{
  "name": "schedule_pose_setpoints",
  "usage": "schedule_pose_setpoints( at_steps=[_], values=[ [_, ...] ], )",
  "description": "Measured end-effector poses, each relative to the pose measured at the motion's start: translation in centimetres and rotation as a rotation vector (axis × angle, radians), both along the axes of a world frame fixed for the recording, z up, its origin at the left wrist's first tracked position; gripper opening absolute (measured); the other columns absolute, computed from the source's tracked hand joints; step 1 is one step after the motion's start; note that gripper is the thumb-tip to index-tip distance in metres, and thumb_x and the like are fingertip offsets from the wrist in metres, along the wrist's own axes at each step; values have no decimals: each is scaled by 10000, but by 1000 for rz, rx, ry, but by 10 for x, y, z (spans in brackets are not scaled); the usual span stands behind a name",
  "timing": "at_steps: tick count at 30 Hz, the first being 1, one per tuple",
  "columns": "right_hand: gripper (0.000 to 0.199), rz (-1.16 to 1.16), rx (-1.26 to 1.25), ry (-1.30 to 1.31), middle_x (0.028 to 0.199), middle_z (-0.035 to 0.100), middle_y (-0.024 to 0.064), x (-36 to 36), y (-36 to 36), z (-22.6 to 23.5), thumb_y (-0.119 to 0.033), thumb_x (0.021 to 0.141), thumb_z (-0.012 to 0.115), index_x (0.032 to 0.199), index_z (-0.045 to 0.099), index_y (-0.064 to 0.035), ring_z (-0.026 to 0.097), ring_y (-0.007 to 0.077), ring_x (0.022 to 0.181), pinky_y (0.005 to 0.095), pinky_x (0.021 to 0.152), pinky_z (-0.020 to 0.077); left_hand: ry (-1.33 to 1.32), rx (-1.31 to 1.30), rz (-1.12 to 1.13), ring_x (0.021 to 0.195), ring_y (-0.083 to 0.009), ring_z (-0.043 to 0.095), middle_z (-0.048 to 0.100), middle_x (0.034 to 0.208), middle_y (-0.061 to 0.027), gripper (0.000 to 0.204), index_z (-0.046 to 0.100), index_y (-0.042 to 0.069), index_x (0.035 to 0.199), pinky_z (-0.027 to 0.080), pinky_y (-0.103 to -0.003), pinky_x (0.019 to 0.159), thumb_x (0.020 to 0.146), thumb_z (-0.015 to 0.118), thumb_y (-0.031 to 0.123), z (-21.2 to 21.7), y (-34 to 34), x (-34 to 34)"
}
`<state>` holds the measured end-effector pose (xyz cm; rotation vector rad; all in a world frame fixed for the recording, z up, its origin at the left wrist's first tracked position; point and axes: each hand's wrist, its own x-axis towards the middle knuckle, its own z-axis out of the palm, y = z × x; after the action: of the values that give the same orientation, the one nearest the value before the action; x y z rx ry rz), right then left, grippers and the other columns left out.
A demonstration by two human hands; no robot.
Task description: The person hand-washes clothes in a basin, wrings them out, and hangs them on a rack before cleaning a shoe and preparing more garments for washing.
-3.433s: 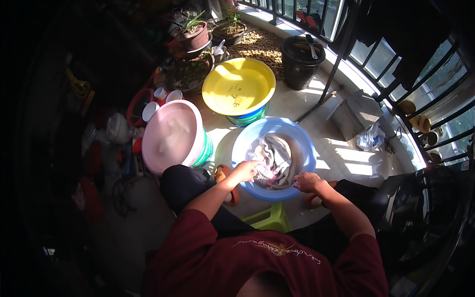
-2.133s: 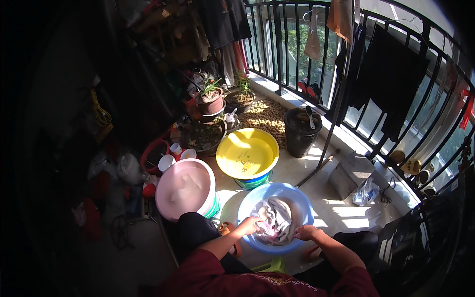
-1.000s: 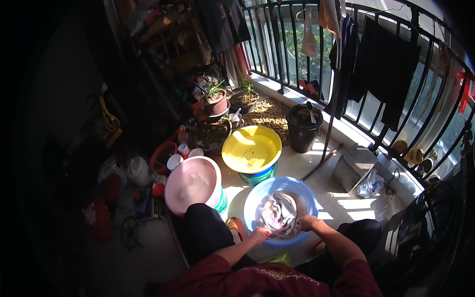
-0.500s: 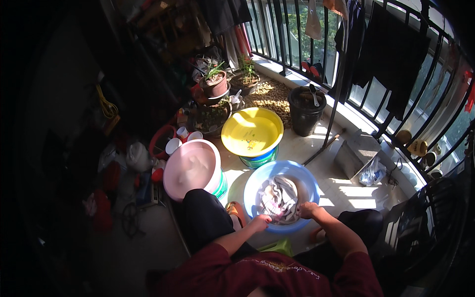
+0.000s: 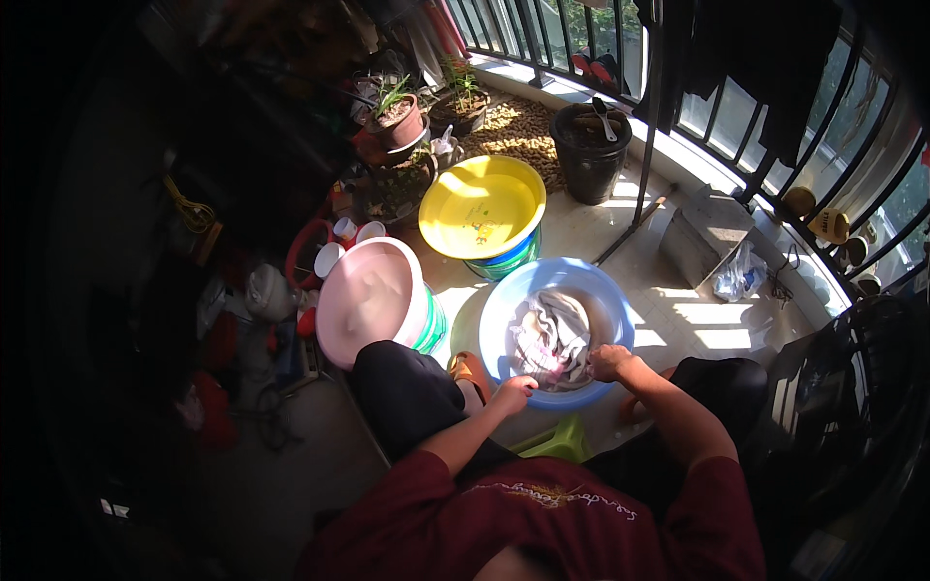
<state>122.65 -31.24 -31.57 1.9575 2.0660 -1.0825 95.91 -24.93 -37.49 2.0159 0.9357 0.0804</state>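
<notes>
The wet cloth [image 5: 550,341], pale grey with some pink in it, lies bunched in the blue basin [image 5: 612,308] just right of the frame's centre, filling most of the bowl. My right hand [image 5: 610,362] sits at the cloth's lower right edge with the fingers curled in; I judge it closed on a fold of the cloth, though the fingertips are too small to be sure. My left hand [image 5: 513,392] is at the basin's lower left rim, knuckles bent; I cannot tell whether it grips the rim, the cloth or nothing.

The risk I see first is the basin tipping toward me. Both my hands bear on its near edge, and a hard pull on a soaked, heavy cloth could tilt it and slop water over my knees and the green stool [image 5: 554,441] below it.

The pink basin [image 5: 368,300] stands just to the left, tilted on another tub, close to my left knee; a swing of my elbow could knock it off. The yellow basin [image 5: 481,206] above it sits close beside the blue one, so dragging the cloth upward in the frame could splash into it. The black pot [image 5: 590,155] and the potted plants [image 5: 399,121] in the upper part of the frame are well apart and seem safe.
</notes>
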Motion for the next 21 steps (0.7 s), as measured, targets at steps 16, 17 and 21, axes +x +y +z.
schedule_pose_setpoints(
  at_steps=[16,17,21],
  values=[
    [339,-31,22,17,997,610,151,-3,3,-11,-351,808,523,962,620,-66,574,301,961,385,806,456,-41,-272,63,706,-142,577,606,769,-77,205,582,-14,849,454,-260,653,752,407,-61,-11,-2,6],
    [341,-32,19,18,999,609,151,-4,3,-10,-350,808,522,964,619,-63,575,300,962,384,806,457,-13,-294,68,737,-158,592,610,803,-91,244,585,-16,873,457,-265,678,735,395,-80,-11,-1,6],
    [332,-19,7,13,1000,610,150,-4,3,-4,-333,807,519,963,618,-57,578,295,960,380,802,461,38,-338,78,797,-186,620,617,877,-121,304,590,-24,925,463,-275,727,725,375,-103,-9,1,7]
  ],
)
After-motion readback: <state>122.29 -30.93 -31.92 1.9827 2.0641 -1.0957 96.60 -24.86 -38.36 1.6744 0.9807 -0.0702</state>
